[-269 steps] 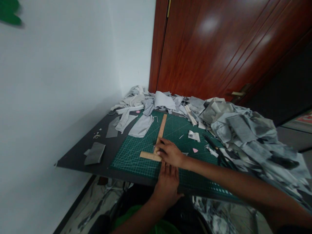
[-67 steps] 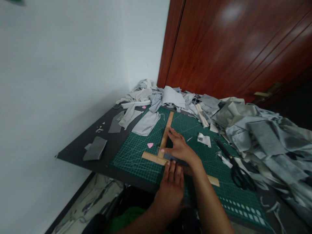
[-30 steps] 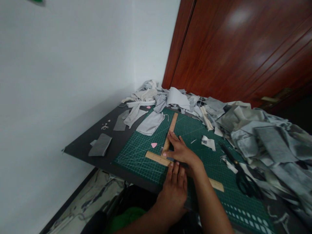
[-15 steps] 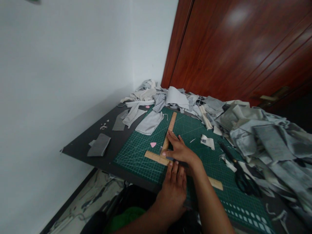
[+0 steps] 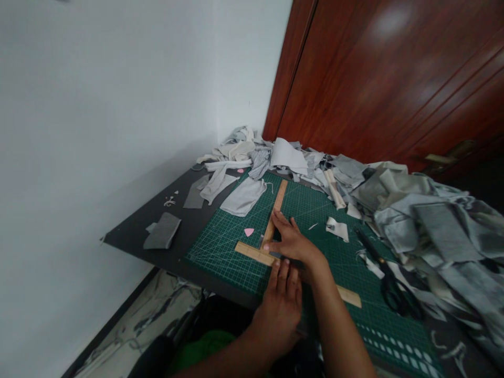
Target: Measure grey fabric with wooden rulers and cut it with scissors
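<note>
Two wooden rulers lie at right angles on a green cutting mat point(image 5: 220, 257). My right hand point(image 5: 293, 242) is spread open and presses down on the upright ruler point(image 5: 280, 197), fingertips at its middle and thumb near its lower end. My left hand point(image 5: 280, 302) lies below it with fingers stretched flat on the crosswise ruler point(image 5: 249, 251). Part of that ruler is hidden under both hands and the right forearm. A bit of grey material shows beside the rulers' junction, mostly covered by my right hand. Left of the rulers sits a pink tailor's chalk point(image 5: 249, 231).
Black-handled scissors point(image 5: 388, 281) lie at the right. A large heap of grey cloth point(image 5: 429, 220) fills the right side, with more scraps point(image 5: 289, 156) along the back. A small white drawstring pouch point(image 5: 244, 197) and a folded grey cloth point(image 5: 163, 231) lie left.
The view has shifted very slightly. Both hands stay in the same place on the rulers, and nothing was picked up or let go.
</note>
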Demonstrator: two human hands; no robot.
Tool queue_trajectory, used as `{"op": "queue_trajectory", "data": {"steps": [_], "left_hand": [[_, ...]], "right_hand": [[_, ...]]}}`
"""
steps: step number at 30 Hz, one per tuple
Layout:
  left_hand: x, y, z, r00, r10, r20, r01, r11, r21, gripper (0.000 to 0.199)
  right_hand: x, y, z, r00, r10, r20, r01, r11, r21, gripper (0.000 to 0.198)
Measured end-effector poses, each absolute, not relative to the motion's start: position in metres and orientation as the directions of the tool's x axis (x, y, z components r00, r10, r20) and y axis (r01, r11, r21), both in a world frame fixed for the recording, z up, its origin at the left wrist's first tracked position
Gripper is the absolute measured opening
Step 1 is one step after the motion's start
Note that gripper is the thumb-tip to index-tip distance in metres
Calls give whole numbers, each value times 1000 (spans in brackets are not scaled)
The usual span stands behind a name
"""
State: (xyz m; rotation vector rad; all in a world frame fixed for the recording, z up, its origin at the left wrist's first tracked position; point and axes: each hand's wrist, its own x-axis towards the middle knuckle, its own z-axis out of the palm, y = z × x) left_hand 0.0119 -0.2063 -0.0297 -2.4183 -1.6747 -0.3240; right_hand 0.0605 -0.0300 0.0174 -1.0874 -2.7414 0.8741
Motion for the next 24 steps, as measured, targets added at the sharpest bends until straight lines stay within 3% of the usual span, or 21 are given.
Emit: {"op": "queue_trajectory", "data": {"steps": [24], "left_hand": [[12, -207, -29, 345, 894, 286, 937, -348, -44, 100]], "right_hand": [[64, -29, 17, -753, 648, -111, 581, 576, -576, 105]]}}
